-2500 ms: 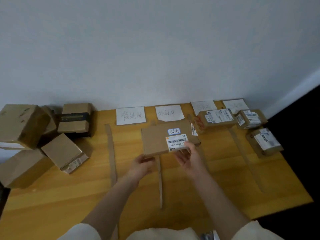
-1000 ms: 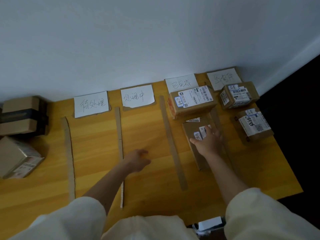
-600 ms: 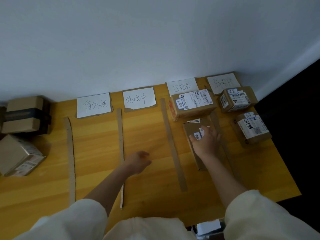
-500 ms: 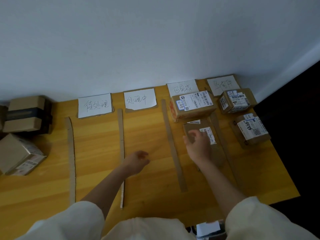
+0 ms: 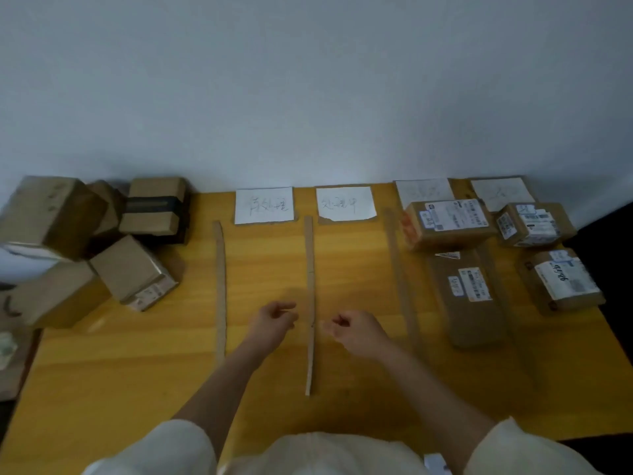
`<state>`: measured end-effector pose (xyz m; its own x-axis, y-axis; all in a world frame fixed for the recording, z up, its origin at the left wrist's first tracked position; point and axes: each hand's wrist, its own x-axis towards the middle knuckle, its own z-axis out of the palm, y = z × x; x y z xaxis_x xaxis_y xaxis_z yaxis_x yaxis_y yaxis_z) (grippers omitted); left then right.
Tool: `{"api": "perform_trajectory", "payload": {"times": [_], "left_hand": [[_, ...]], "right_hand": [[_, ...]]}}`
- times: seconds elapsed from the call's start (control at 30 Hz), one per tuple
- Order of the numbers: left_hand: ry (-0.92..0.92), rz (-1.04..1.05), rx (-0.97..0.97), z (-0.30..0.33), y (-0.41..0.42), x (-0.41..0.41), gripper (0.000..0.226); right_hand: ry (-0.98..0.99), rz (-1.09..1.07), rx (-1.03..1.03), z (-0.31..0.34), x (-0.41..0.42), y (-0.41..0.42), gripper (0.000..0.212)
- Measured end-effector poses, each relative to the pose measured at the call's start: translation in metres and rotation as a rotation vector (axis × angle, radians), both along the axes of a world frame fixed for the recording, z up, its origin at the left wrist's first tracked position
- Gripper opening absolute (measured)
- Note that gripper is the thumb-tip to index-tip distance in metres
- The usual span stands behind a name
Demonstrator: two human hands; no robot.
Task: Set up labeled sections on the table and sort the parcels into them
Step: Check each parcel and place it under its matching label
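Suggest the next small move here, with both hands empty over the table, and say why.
Probably the left hand should reach left for the nearest brown cardboard parcel in the unsorted pile. Both it and the right hand hold nothing, four parcels already lie in the right-hand sections, and the flat brown cardboard parcel lies placed.

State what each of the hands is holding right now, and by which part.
Nothing is held. The left hand and right hand hover over the table with fingers loosely curled; the flat parcel lies untouched.
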<state>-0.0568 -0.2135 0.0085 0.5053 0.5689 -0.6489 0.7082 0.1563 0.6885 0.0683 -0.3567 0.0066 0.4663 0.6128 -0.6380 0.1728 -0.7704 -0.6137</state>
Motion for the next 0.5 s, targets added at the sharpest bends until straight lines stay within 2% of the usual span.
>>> {"api": "perform_trajectory", "payload": {"times": [0.1,0.27,0.5], "left_hand": [[-0.012,0.088,0.010,0.002,0.021,-0.028,0.021],[-0.019,0.282,0.040,-0.007,0.071,-0.089,0.016],[0.060,0.467,0.162,-0.022,0.125,-0.160,0.022]], "right_hand": [[-0.032,-0.007,0.044,0.006,-0.023,0.028,0.031],[0.063,0.008,0.093,0.017,-0.072,0.095,0.016],[-0.015,0.077,0.080,0.018,-0.129,0.185,0.044]]}}
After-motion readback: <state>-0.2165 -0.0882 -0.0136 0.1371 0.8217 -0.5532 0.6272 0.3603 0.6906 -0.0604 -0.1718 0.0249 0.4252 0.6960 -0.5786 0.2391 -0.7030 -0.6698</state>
